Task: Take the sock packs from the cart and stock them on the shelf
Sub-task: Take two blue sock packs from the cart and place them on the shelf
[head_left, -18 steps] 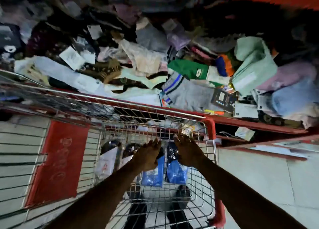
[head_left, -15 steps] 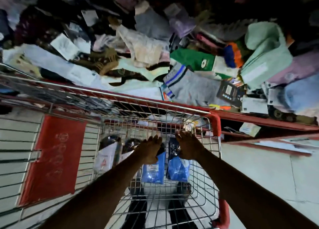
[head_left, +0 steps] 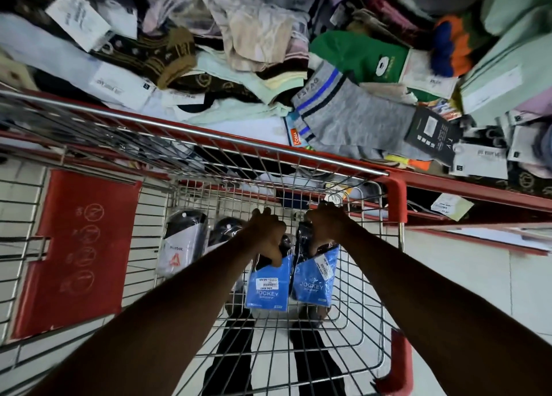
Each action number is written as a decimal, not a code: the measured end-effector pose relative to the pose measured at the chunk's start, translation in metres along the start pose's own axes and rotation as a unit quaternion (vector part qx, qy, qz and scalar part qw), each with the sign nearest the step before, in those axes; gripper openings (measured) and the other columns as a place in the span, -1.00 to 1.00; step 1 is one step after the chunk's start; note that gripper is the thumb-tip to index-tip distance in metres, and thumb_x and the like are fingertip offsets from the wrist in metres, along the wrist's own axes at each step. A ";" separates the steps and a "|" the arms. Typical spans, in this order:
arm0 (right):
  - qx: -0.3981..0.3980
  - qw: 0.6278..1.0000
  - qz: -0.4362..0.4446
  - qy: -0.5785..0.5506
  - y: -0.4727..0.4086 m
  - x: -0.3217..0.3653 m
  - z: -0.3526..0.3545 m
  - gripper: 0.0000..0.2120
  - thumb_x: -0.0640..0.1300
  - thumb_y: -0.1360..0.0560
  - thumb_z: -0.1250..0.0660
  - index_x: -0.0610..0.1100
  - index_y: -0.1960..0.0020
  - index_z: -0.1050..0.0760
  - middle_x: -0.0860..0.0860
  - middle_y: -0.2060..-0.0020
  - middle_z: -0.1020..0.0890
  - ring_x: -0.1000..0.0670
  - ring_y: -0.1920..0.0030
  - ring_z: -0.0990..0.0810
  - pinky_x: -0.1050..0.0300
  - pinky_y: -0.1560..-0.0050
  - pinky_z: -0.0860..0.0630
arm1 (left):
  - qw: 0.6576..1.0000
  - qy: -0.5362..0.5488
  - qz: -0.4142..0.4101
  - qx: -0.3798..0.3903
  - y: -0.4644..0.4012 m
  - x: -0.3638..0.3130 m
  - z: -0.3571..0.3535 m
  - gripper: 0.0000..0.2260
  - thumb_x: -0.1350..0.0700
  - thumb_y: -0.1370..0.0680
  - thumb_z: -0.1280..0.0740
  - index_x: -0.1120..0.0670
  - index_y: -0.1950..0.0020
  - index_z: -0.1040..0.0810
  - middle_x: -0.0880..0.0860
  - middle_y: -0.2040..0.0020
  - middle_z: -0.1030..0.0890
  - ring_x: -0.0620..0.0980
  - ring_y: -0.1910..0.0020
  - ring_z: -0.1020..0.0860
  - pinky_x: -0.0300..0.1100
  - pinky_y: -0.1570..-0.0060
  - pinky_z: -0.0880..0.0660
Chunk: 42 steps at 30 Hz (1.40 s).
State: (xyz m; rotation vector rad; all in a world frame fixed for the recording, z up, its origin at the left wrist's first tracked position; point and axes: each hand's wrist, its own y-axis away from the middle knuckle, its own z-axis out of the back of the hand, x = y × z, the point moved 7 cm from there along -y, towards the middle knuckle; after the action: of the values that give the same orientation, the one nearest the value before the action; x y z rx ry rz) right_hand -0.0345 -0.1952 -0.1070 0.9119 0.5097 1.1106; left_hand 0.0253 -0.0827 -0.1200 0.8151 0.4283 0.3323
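Both arms reach down into the wire cart point(head_left: 268, 144). My left hand point(head_left: 267, 233) grips the top of a blue-labelled sock pack point(head_left: 267, 288). Right beside it, my right hand point(head_left: 327, 227) grips the top of a second blue-labelled sock pack point(head_left: 313, 279). Both packs hang upright inside the basket, close together. Two more packs lean against the cart's far wall to the left: a white-and-black pack point(head_left: 180, 243) and a dark pack point(head_left: 225, 231) partly hidden by my left arm. The shelf point(head_left: 478, 191), red-edged, lies beyond the cart.
The shelf holds a jumbled heap of loose socks and tagged packs, including a grey striped sock point(head_left: 352, 115) and a green sock point(head_left: 358, 55). A red plastic flap point(head_left: 80, 252) covers the cart's left part. A lower shelf level point(head_left: 507, 237) and tiled floor lie to the right.
Both hands have closed on the tops of the blue packs and lifted them slightly. The view has tilted down and moved closer to the cart.
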 end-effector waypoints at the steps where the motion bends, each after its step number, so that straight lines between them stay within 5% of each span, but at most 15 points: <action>1: 0.002 1.000 -0.004 0.003 0.002 0.001 0.001 -0.26 0.22 -0.11 -0.63 -0.06 -0.18 -0.52 -0.10 -0.16 -0.57 -0.16 -0.26 -0.46 -0.10 -0.28 -0.46 | 1.000 -0.005 -0.007 -0.002 0.001 -0.001 0.001 -0.50 -0.19 -0.25 -0.60 0.03 -0.02 -0.55 0.00 0.02 -0.57 0.03 -0.12 -0.49 0.02 -0.19 -0.34; 7: -0.023 0.998 0.004 -0.062 0.029 0.007 0.008 -0.07 0.15 -0.10 -0.67 -0.14 -0.33 -0.38 -0.11 -0.24 -0.56 -0.15 -0.26 -0.49 0.03 -0.19 -0.45 | 0.998 -0.016 -0.060 -0.018 0.029 -0.011 0.002 -0.35 -0.19 -0.24 -0.61 0.08 -0.19 -0.49 0.06 -0.15 -0.56 0.06 -0.18 -0.47 0.06 -0.29 -0.42; 11: -0.027 0.994 0.004 -0.106 0.061 0.011 0.008 -0.05 0.12 -0.13 -0.67 -0.12 -0.36 -0.31 -0.12 -0.24 -0.56 -0.16 -0.21 -0.53 0.07 -0.07 -0.45 | 0.992 0.096 -0.078 0.026 0.058 -0.017 -0.010 -0.12 -0.01 -0.35 -0.63 0.22 -0.48 -0.21 0.20 -0.26 -0.55 0.11 -0.18 -0.55 -0.12 -0.04 -0.48; 17: -0.106 0.981 0.008 -0.163 0.120 0.022 0.033 -0.18 0.06 -0.20 -0.66 -0.14 -0.33 -0.38 -0.10 -0.21 -0.61 -0.12 -0.23 -0.56 0.21 -0.12 -0.39 | 0.990 0.086 -0.074 -0.079 0.115 -0.015 0.020 -0.30 0.03 -0.34 -0.60 0.11 -0.33 -0.28 0.12 -0.09 -0.64 0.10 0.00 -0.63 -0.04 0.05 -0.61; 20: -0.174 0.967 0.031 -0.181 0.160 0.031 0.067 -0.38 -0.02 -0.41 -0.52 -0.22 -0.35 -0.38 -0.12 -0.15 -0.60 -0.10 -0.05 -0.60 0.29 -0.02 -0.49 | 0.983 0.074 -0.064 -0.158 0.158 -0.014 0.057 -0.33 -0.03 -0.33 -0.55 0.06 -0.29 -0.26 0.09 -0.02 -0.65 0.10 0.04 -0.64 -0.05 0.11 -0.61; 23: -0.262 0.960 0.037 -0.092 0.210 0.041 0.115 -0.33 0.14 -0.33 -0.49 -0.11 -0.32 -0.39 -0.07 -0.14 -0.64 -0.12 -0.18 -0.59 0.10 -0.13 -0.46 | 0.973 0.070 -0.044 -0.217 0.211 -0.014 0.108 -0.43 0.01 -0.37 -0.53 0.07 -0.24 -0.32 0.06 0.01 -0.67 0.06 0.06 -0.65 -0.16 0.21 -0.51; 26: -0.324 0.942 0.055 -0.066 0.258 0.048 0.162 -0.28 0.14 -0.29 -0.50 -0.10 -0.34 -0.36 -0.08 -0.10 -0.64 -0.16 -0.14 -0.59 0.08 0.02 -0.43 | 0.960 0.039 -0.020 -0.275 0.268 -0.020 0.164 -0.44 0.00 -0.38 -0.53 0.05 -0.24 -0.31 0.04 0.01 -0.64 0.01 0.11 -0.61 -0.22 0.30 -0.35; 32: -0.427 0.903 0.058 -0.005 0.360 0.057 0.254 -0.37 0.11 -0.24 -0.54 -0.06 -0.22 -0.42 -0.09 -0.03 -0.63 -0.17 -0.07 -0.58 0.03 0.11 -0.42 | 0.934 -0.013 -0.010 -0.357 0.357 -0.032 0.260 -0.38 -0.09 -0.34 -0.53 -0.05 -0.28 -0.29 0.00 -0.01 -0.62 -0.04 0.09 -0.54 -0.27 0.28 -0.45; 35: -0.464 0.885 0.044 -0.002 0.409 0.054 0.294 -0.35 0.13 -0.17 -0.56 -0.02 -0.18 -0.43 -0.07 -0.01 -0.61 -0.15 -0.01 -0.57 0.04 0.10 -0.50 | 0.919 -0.015 -0.013 -0.393 0.397 -0.040 0.309 -0.33 -0.11 -0.32 -0.55 -0.10 -0.31 -0.30 -0.03 -0.02 -0.61 -0.04 0.12 -0.57 -0.07 0.18 -0.58; 39: -0.512 0.859 0.029 -0.002 0.470 0.047 0.338 -0.37 0.10 -0.18 -0.59 0.04 -0.17 -0.43 0.04 0.14 -0.52 -0.05 0.09 -0.51 0.10 0.19 -0.35 | 0.909 -0.025 -0.021 -0.416 0.437 -0.057 0.363 -0.35 -0.08 -0.33 -0.58 -0.13 -0.31 -0.32 -0.09 0.03 -0.52 -0.14 0.24 -0.47 -0.27 0.37 -0.40; 42: -0.553 0.833 0.021 -0.012 0.513 0.037 0.368 -0.39 0.07 -0.17 -0.60 0.05 -0.14 -0.44 0.02 0.14 -0.59 -0.10 0.03 -0.58 0.04 0.18 -0.50 | 0.889 -0.051 -0.038 -0.453 0.466 -0.073 0.410 -0.35 -0.05 -0.32 -0.59 -0.12 -0.31 -0.36 -0.09 0.07 -0.51 -0.17 0.24 -0.47 -0.27 0.38 -0.33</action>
State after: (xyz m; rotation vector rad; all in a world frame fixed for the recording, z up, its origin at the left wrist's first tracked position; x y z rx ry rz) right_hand -0.0195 -0.2174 0.5251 -0.0963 -0.2197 1.1841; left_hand 0.1059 -0.0715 0.4997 -0.1042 0.1632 0.3655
